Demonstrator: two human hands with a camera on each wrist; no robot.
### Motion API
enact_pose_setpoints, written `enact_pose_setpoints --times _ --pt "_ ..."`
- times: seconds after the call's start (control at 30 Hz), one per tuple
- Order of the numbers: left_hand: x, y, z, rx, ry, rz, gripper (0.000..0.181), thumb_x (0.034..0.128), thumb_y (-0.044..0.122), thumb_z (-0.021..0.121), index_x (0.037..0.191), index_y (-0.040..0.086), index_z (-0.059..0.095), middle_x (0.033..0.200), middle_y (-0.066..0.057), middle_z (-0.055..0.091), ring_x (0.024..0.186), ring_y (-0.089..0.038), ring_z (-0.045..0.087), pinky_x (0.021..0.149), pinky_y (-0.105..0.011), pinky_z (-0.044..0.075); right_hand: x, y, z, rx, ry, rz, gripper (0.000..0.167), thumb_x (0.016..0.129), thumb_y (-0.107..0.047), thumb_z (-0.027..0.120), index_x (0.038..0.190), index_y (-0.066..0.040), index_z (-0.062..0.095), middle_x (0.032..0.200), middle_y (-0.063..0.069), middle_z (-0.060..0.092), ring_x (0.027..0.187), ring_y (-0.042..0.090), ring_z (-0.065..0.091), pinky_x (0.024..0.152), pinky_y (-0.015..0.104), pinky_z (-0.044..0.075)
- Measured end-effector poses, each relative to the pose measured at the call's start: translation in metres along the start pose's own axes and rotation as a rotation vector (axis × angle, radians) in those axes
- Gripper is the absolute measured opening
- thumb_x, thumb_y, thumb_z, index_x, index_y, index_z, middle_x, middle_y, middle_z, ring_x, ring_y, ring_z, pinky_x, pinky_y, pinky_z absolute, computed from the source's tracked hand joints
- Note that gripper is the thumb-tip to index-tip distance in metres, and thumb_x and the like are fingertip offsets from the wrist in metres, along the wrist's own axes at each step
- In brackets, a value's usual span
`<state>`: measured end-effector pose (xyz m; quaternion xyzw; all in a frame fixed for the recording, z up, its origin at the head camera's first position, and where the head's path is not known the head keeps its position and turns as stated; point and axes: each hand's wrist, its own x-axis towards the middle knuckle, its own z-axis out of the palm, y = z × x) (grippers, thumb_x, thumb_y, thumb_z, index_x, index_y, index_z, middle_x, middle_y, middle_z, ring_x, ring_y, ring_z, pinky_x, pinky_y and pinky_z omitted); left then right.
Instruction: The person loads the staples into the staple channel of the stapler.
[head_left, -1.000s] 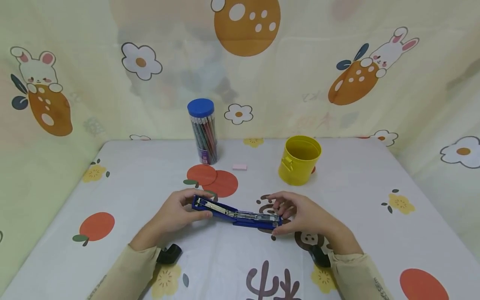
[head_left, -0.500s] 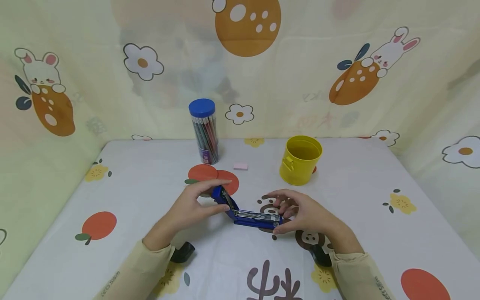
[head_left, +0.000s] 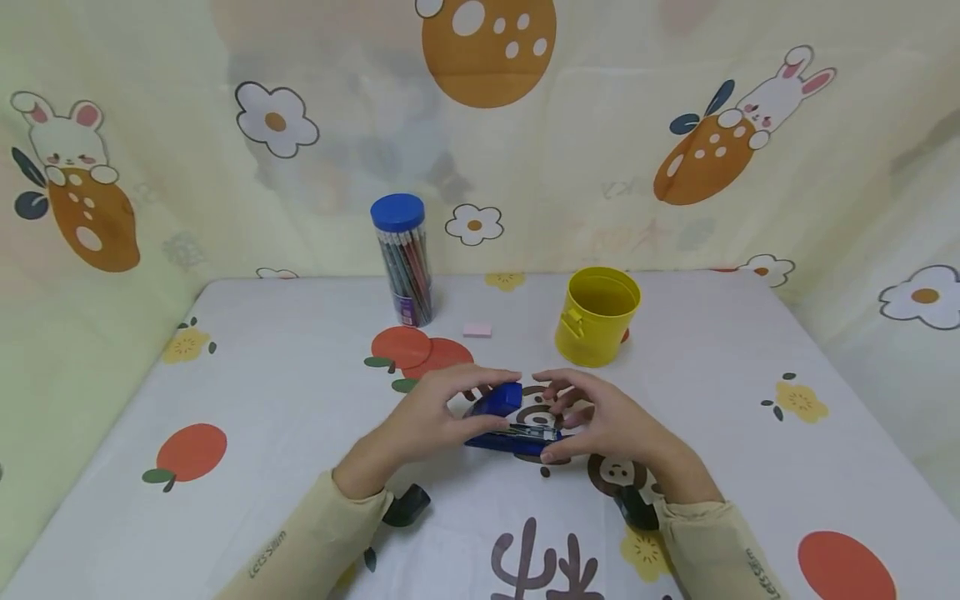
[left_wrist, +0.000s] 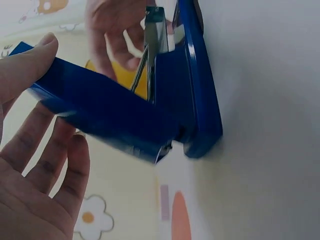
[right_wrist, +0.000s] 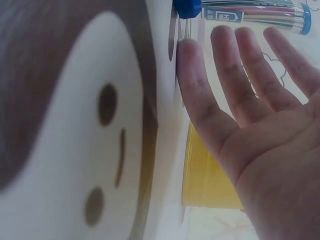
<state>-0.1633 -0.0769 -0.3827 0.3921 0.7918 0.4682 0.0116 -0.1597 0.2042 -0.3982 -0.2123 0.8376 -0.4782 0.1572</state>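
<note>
A blue stapler lies unfolded on the table, its upper arm (head_left: 501,400) raised over its base (head_left: 506,444). My left hand (head_left: 442,408) grips that upper arm by its free end, thumb on one side and fingers on the other. In the left wrist view the stapler's metal magazine (left_wrist: 156,35) stands up between the arm and the base. At the right end of the base, my right hand (head_left: 611,425) holds it with the thumb in front and the lower fingers behind. Its other fingers are loosely bent above, and its exact contact is partly hidden.
Behind the hands stand a clear tub of pencils (head_left: 405,267) with a blue lid and a yellow bucket (head_left: 592,329). A small pink eraser (head_left: 477,331) lies between them. A printed cloth (head_left: 262,400) covers the table, with a patterned curtain (head_left: 337,217) behind.
My left hand has moved right, swinging the stapler's upper arm from laid out nearly straight to folded up over the base. The right hand has stayed at the base's end.
</note>
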Motion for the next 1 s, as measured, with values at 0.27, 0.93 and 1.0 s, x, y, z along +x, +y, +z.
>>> enact_pose_setpoints --times 0.27,0.93,1.0 --pt "0.01 0.001 0.019 0.043 -0.067 0.011 0.049 0.0899 0.023 0.079 0.136 0.017 0.065 0.123 0.007 0.068 0.107 -0.009 0.059 0.089 -0.03 0.051 -0.003 -0.001 -0.002 0.019 0.007 -0.009 0.099 0.067 -0.024 0.096 0.15 -0.012 0.044 0.129 0.012 0.054 0.113 0.032 0.058 0.095 0.045 0.052" --pt "0.005 -0.005 0.03 -0.014 -0.093 -0.15 0.04 0.0879 0.024 0.081 0.127 0.024 0.072 0.122 0.009 0.068 0.111 -0.011 0.059 0.093 -0.031 0.05 -0.006 0.002 -0.003 0.02 -0.038 -0.028 0.097 0.07 -0.02 0.095 0.151 -0.01 0.041 0.133 0.016 0.053 0.114 0.031 0.058 0.096 0.045 0.051" --pt "0.004 -0.008 0.031 -0.044 -0.078 -0.13 0.038 0.088 0.026 0.081 0.125 0.023 0.073 0.121 0.009 0.068 0.111 -0.01 0.059 0.093 -0.031 0.05 -0.006 0.003 -0.003 0.016 -0.039 -0.023 0.097 0.07 -0.02 0.095 0.151 -0.011 0.042 0.133 0.016 0.054 0.115 0.031 0.058 0.096 0.044 0.051"
